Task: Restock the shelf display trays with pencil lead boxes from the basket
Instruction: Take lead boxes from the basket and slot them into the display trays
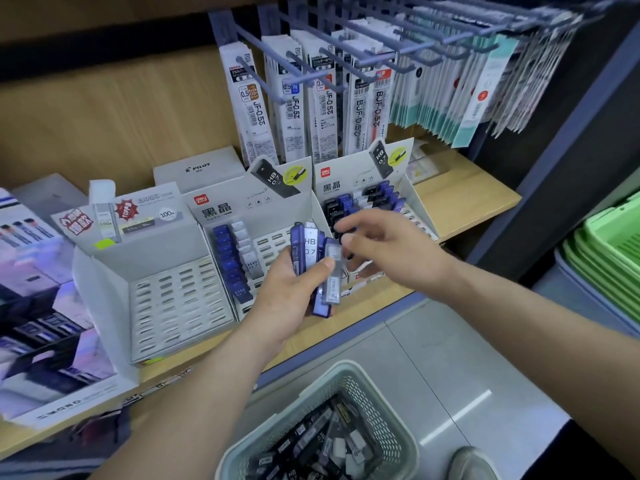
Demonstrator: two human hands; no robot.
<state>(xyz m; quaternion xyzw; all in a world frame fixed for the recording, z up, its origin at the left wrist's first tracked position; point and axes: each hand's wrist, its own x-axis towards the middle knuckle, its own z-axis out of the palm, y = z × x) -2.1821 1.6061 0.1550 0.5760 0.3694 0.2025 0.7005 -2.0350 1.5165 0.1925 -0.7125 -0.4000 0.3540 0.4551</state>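
My left hand [289, 292] grips a fanned bundle of pencil lead boxes [313, 252], blue and clear, marked HB 0.7, in front of the middle display tray [273, 237]. That tray holds a row of blue boxes [228, 258] and a few white ones on its left side. My right hand [384, 247] hovers with loosely curled fingers between the bundle and the right display tray [420, 223], which is filled with black and blue boxes; nothing shows in its fingers. The grey basket [349, 379] on the floor below holds several more lead boxes [311, 445].
An empty slotted tray [180, 299] stands left of the middle one. Pen refill packs [294, 109] hang on hooks above. Printed cartons [41, 306] sit far left on the wooden shelf [464, 192]. Green baskets [609, 258] are stacked at right. A shoe [474, 462] is beside the basket.
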